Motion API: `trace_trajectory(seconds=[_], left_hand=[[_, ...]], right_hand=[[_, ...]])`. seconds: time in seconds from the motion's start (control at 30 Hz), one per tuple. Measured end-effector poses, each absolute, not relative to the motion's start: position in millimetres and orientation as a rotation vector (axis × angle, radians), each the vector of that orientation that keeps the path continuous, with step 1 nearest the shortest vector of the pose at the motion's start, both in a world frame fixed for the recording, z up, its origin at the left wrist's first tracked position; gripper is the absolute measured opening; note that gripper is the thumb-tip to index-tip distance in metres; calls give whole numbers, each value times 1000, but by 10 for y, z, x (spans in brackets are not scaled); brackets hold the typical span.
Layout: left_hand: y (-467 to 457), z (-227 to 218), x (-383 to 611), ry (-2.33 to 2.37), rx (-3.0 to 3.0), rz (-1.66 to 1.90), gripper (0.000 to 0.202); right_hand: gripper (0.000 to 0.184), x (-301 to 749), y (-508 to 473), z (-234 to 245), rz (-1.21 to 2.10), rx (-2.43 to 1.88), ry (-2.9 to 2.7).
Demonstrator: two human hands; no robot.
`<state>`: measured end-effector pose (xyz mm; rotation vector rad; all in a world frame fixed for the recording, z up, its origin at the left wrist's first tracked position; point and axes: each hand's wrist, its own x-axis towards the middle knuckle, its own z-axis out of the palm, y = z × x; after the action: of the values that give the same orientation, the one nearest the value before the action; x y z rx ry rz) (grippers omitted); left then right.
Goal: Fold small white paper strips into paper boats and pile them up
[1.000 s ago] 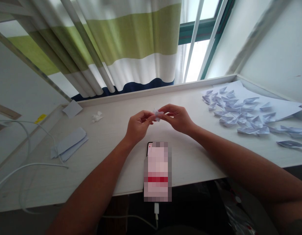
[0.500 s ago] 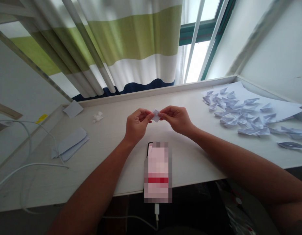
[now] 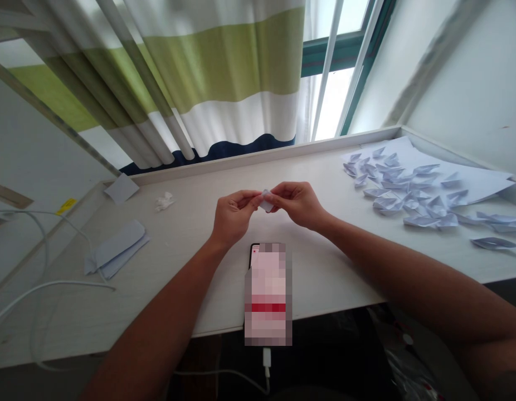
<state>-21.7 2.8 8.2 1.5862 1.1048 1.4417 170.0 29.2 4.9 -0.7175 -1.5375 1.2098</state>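
Note:
Both my hands meet above the middle of the white desk (image 3: 191, 245), pinching one small folded piece of white paper (image 3: 266, 201) between them. My left hand (image 3: 233, 214) grips its left side with thumb and fingertips closed. My right hand (image 3: 297, 203) grips the right side the same way. The paper is mostly hidden by my fingers. A phone (image 3: 268, 292) lies on the desk just below my hands, overhanging the front edge.
Several small folded paper boats (image 3: 408, 189) lie on white sheets (image 3: 483, 181) at the right. A stack of paper strips (image 3: 116, 253), a crumpled scrap (image 3: 165, 200) and a paper square (image 3: 121, 188) sit at the left. White cables (image 3: 44, 287) trail at the left edge. A curtain (image 3: 216, 72) hangs behind.
My hands have drawn a little closer together around the paper, which now shows less between my fingers. The view has shifted slightly.

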Motion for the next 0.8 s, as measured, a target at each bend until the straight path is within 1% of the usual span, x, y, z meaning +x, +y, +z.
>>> trace_trajectory(seconds=[0.17,0.33,0.47,0.63,0.73,0.8], left_hand=[[59,49,-204,1046,1534,1373,33],[61,60,-222,1129,1653,1406,26],[9,110,-215,1212,1719,1408,26],[-51,166,-157,1107,1441,1257,41],[-24,160,-165,1021,1260,1272,43],[11,143,-198,1006,1185,1328,46]], right_hand=[[49,1731,319,54,1264,-729,-1572],[43,1744,337,35,1005,-766,-1686],[36,1752,356,23,845,-725,-1712],[24,1783,381,-1,662,-697,-1723],[17,1797,359,-8,462,-623,-1881],[14,1802,334,-1,406,-541,-1990]])
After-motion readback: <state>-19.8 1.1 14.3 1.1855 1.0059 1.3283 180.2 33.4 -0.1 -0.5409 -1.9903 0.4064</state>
